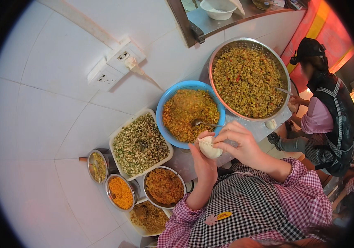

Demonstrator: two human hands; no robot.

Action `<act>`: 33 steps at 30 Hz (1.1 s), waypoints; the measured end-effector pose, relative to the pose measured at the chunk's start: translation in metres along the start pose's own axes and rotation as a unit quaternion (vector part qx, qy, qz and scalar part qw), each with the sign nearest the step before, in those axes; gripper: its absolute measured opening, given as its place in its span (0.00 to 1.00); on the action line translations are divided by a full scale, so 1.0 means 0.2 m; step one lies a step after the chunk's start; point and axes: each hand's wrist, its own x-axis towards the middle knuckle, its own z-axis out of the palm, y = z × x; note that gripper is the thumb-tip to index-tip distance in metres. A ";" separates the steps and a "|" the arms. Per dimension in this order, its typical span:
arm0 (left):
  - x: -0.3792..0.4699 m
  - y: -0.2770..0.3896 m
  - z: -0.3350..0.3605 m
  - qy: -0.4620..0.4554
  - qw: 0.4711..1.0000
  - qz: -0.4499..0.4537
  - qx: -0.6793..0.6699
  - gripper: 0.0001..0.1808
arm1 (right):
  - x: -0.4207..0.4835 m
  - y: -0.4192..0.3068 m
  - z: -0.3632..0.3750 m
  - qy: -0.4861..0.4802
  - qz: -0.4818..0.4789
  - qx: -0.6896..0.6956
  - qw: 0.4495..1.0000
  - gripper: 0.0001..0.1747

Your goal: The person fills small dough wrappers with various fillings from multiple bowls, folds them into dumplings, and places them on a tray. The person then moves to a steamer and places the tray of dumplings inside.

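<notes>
A pale dough dumpling (pixel 210 148) with a pleated seam rests in my left hand (pixel 203 159), its palm and fingers curved round the dough. From the other side my right hand (pixel 237 141) pinches the dumpling's edge between thumb and fingers. Just beyond both hands sits a blue plastic basket (pixel 161 124) holding chopped orange-green filling (pixel 183 107), with a metal spoon (pixel 206 123) stuck in it. Another pleated dumpling (pixel 270 124) lies near the table's edge, to the right of my hands.
A steel colander (pixel 211 77) of chopped filling stands at the back. To the left are a white tray (pixel 113 148) of green-white filling, a steel bowl (pixel 184 181) and smaller steel pots (pixel 133 184). A seated person (pixel 329 102) works at the right. Wall sockets (pixel 125 55) hold a plug.
</notes>
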 end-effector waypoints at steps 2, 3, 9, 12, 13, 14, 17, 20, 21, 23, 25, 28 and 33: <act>0.00 -0.01 0.00 0.006 0.999 0.022 0.025 0.35 | 0.00 -0.01 0.00 -0.004 0.006 0.004 1.000 0.08; 0.00 -0.02 0.00 0.010 0.999 0.029 0.035 0.36 | 0.00 -0.01 0.00 -0.005 0.009 0.002 1.000 0.08; 0.00 -0.03 -0.01 0.001 0.994 0.040 0.104 0.38 | 0.00 0.00 -0.02 -0.027 0.020 -0.016 0.999 0.10; 0.00 -0.02 -0.01 -0.001 0.993 0.043 0.110 0.40 | 0.02 -0.02 -0.03 -0.009 -0.022 -0.047 0.999 0.12; 0.00 -0.02 -0.01 -0.001 0.993 0.045 0.110 0.40 | 0.03 -0.02 -0.03 0.001 -0.041 -0.061 0.997 0.13; 0.00 -0.03 0.00 -0.005 0.990 0.055 0.132 0.41 | 0.04 -0.03 -0.03 -0.005 -0.061 -0.071 0.996 0.13; 0.00 -0.03 0.01 -0.019 0.979 0.079 0.189 0.43 | 0.08 -0.04 -0.02 -0.020 -0.103 -0.088 0.991 0.14; 0.00 -0.03 0.02 -0.026 0.972 0.096 0.215 0.43 | 0.09 -0.03 -0.01 -0.028 -0.100 -0.074 0.992 0.12; 0.00 -0.03 0.02 -0.028 0.971 0.101 0.216 0.43 | 0.09 -0.03 -0.01 -0.028 -0.092 -0.065 0.993 0.11; 0.00 -0.02 0.02 -0.034 0.970 0.102 0.220 0.43 | 0.09 -0.02 -0.01 -0.025 -0.080 -0.050 0.995 0.10; 0.01 -0.01 0.02 -0.046 0.972 0.088 0.214 0.42 | 0.07 -0.02 -0.01 -0.017 -0.068 -0.036 0.997 0.09; 0.02 -0.02 0.04 -0.050 0.957 0.119 0.259 0.43 | 0.07 0.00 0.01 0.015 -0.052 -0.017 0.998 0.09; 0.05 -0.07 0.10 -0.033 0.955 0.106 0.274 0.42 | 0.05 0.05 -0.01 0.057 -0.053 -0.008 0.997 0.07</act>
